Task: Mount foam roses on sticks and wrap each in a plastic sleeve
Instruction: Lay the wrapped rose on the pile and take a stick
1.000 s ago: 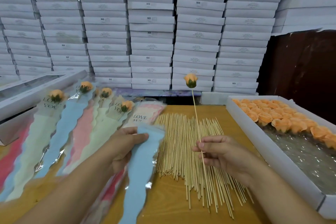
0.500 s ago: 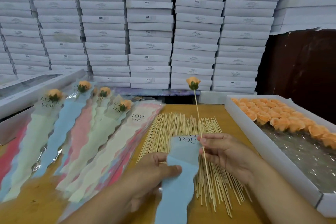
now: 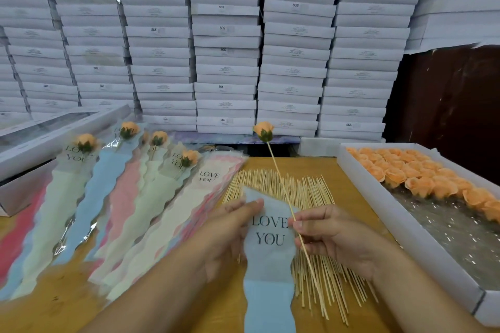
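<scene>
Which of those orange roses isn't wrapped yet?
The rose on the bare stick in the right hand; the others on sticks lie inside sleeves.

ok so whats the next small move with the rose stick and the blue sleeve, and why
Probably lower the stick's bottom end into the sleeve's top opening. The right hand pinches the stick with the rose up, outside the blue sleeve, which the left hand holds by its top edge beside it.
</scene>
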`<state>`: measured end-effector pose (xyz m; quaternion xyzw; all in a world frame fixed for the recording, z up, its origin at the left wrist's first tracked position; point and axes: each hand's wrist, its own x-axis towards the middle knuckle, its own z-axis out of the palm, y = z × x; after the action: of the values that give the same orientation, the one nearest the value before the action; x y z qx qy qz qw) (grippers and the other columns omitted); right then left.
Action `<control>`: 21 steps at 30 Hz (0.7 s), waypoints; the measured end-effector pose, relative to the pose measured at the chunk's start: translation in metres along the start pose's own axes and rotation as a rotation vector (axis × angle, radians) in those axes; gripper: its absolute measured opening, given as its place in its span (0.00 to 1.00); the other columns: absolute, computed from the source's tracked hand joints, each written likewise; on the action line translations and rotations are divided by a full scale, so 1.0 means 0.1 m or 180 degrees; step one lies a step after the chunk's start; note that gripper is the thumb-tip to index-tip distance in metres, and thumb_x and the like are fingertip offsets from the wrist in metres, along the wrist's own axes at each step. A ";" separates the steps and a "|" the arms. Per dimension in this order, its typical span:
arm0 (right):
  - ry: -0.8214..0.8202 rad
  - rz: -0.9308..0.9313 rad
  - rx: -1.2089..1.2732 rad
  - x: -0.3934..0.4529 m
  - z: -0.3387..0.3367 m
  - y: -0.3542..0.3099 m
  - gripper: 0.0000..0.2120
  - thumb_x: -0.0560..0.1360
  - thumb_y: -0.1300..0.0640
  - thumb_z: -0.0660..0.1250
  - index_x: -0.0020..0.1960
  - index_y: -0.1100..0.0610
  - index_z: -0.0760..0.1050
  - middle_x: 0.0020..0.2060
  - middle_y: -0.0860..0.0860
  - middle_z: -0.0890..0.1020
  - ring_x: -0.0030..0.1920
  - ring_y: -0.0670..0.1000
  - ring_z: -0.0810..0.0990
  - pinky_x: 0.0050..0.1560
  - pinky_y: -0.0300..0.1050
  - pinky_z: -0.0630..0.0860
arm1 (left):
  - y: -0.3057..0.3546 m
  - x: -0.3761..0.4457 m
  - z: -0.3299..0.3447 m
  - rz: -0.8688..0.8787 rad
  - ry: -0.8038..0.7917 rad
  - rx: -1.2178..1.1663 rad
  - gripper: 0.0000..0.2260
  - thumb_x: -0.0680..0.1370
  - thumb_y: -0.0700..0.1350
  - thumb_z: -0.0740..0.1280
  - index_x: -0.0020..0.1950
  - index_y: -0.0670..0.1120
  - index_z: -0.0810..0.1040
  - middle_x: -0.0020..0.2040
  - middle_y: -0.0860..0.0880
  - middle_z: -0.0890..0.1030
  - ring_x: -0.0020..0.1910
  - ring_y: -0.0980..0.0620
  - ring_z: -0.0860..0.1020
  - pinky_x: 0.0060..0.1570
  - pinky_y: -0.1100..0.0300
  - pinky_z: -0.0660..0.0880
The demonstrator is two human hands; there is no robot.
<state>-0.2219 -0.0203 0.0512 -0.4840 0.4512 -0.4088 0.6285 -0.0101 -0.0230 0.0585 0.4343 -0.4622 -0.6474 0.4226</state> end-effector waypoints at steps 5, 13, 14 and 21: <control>-0.0228 -0.0006 -0.0080 -0.01 0.03 0.01 0.12 0.62 0.60 0.78 0.45 0.62 0.86 0.41 0.58 0.85 0.37 0.51 0.85 0.34 0.39 0.81 | 0.00 0.13 0.01 0.0113 0.0252 -0.0145 0.10 0.81 0.40 0.67 0.42 0.45 0.86 0.46 0.37 0.86 0.42 0.41 0.86 0.38 0.49 0.83; 0.0170 -0.0251 0.0266 -0.02 -0.10 -0.06 0.13 0.63 0.63 0.76 0.47 0.64 0.85 0.45 0.62 0.86 0.37 0.53 0.85 0.35 0.40 0.82 | -0.13 0.11 -0.03 0.0095 0.0180 -0.0074 0.08 0.81 0.39 0.67 0.56 0.41 0.83 0.51 0.35 0.85 0.48 0.37 0.85 0.52 0.39 0.81; 0.0217 -0.0287 0.0310 -0.02 -0.11 -0.06 0.12 0.63 0.62 0.76 0.46 0.64 0.86 0.45 0.62 0.86 0.37 0.53 0.85 0.35 0.40 0.82 | -0.14 0.11 -0.03 0.0087 0.0160 -0.0046 0.07 0.81 0.39 0.67 0.56 0.41 0.83 0.51 0.36 0.85 0.47 0.38 0.85 0.49 0.42 0.82; 0.0333 -0.0325 0.0232 0.01 -0.10 -0.04 0.15 0.62 0.60 0.77 0.47 0.63 0.86 0.40 0.60 0.86 0.37 0.51 0.85 0.35 0.38 0.81 | -0.22 0.09 -0.01 -0.0071 0.0089 0.0029 0.06 0.78 0.39 0.70 0.46 0.45 0.87 0.50 0.38 0.86 0.46 0.40 0.85 0.51 0.42 0.82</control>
<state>-0.2314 -0.0242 0.0542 -0.4612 0.4429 -0.4812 0.5996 -0.0144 -0.0273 0.0350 0.4503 -0.4544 -0.6438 0.4199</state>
